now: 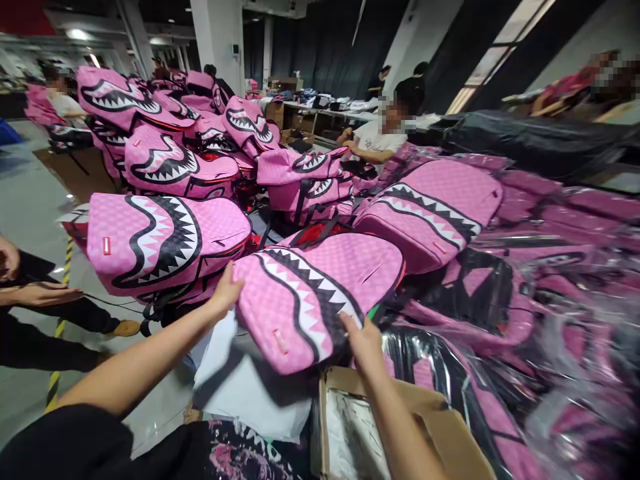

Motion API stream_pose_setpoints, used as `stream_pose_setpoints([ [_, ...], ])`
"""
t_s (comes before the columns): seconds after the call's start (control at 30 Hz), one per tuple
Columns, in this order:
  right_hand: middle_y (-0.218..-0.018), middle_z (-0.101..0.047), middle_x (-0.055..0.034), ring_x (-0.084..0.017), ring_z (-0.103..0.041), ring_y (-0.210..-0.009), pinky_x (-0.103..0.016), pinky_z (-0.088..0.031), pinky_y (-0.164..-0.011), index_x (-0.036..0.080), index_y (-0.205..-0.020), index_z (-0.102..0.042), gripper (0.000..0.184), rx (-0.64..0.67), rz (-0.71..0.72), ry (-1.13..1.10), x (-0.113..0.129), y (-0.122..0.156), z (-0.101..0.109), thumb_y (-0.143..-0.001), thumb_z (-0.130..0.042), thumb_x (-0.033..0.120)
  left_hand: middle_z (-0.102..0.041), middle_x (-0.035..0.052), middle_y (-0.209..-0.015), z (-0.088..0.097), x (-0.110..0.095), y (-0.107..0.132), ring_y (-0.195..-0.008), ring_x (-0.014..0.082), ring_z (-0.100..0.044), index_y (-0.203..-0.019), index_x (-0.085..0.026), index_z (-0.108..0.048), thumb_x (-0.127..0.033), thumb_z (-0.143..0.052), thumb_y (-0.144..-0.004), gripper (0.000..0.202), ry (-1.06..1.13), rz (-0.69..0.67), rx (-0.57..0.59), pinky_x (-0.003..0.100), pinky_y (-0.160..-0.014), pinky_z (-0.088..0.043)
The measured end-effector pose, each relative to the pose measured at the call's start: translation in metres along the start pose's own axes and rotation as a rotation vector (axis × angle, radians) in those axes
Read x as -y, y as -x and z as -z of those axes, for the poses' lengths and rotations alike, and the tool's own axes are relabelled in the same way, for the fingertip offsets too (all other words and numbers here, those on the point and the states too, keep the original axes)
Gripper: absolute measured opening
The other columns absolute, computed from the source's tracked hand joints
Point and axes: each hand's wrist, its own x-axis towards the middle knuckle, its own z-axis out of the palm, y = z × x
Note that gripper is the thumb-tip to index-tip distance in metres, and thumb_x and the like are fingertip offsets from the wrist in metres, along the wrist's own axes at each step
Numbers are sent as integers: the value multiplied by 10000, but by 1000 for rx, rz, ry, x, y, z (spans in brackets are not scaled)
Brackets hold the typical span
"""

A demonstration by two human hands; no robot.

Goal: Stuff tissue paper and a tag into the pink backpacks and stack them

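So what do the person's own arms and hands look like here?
The left hand and right hand are bare: no gloves, no visible rings or watch. Both forearms are uncovered. A black short sleeve covers the left upper arm; no sleeve shows on the right arm within the frame.

The left hand (226,292) meets the edge of the pink backpack (310,293) with its fingertips hidden against the fabric, so a grip cannot be told; the same goes for the right hand (365,341). The cardboard box (445,433) is cut off by the lower edge. Another person's hand (45,293) has its arm cut off by the left edge. The plastic-wrapped backpacks (565,320) are smeared by blur.
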Motion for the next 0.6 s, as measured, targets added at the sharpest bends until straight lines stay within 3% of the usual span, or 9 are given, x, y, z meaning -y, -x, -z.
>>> stream_pose_setpoints([
  [0.07,-913,-770,-144,-323,-717,-887,-420,-583,-784,151,-923,-711,471,-35,30,49,-1,84,-13,-729,-668,578,-467,185,-1523,49,14,27,-1197,280,-632,-1571,-191,-256,-293,-563,-881,762,73,106,49,361,-840,-587],
  [0.13,-925,-769,-148,-322,-718,-871,-416,-587,-772,161,-950,-706,469,-24,-4,48,-12,159,-32,-777,-629,589,-448,122,-1554,90,32,50,-1140,269,-657,-1586,-257,-235,-361,-644,-829,866,203,268,106,319,-774,-596],
  [0.2,-966,-767,-147,-323,-720,-892,-414,-588,-793,168,-984,-704,463,19,-71,30,-30,215,-53,-807,-610,585,-469,97,-1544,120,54,65,-1090,268,-676,-1594,-290,-216,-401,-714,-767,972,270,359,135,298,-726,-592],
  [0.27,-1015,-762,-145,-332,-717,-950,-417,-580,-848,170,-1029,-706,479,70,-109,8,-53,250,-73,-814,-602,585,-516,102,-1507,136,77,71,-1097,282,-677,-1597,-275,-217,-421,-742,-733,1021,259,381,162,310,-740,-595],
  [0.37,-1117,-746,-124,-331,-695,-1064,-417,-561,-925,195,-1142,-682,482,199,-100,-1,-80,271,-97,-832,-575,549,-555,89,-1476,140,109,71,-1242,272,-614,-1559,-232,-327,-356,-666,-791,849,50,374,148,335,-925,-565],
  [0.47,-1210,-710,-134,-324,-666,-1143,-417,-532,-970,195,-1218,-636,449,367,-64,146,-83,271,-110,-863,-529,448,-511,122,-1510,130,127,70,-1408,279,-464,-1518,-170,-387,-215,-568,-838,705,-205,372,78,423,-1143,-400],
  [0.53,-1247,-681,-175,-328,-650,-1169,-405,-511,-978,153,-1233,-615,449,450,-39,307,-72,267,-107,-873,-517,402,-364,192,-1593,119,124,72,-1505,340,-283,-1542,-113,-321,-186,-559,-845,741,-302,360,39,532,-1210,-244],
  [0.6,-1166,-703,-188,-342,-670,-1109,-403,-510,-932,140,-1173,-634,425,538,-32,468,-59,258,-90,-855,-566,412,-150,218,-1662,103,111,78,-1549,374,-80,-1570,-96,-248,-229,-574,-863,789,-436,226,-2,591,-1226,-107],
])
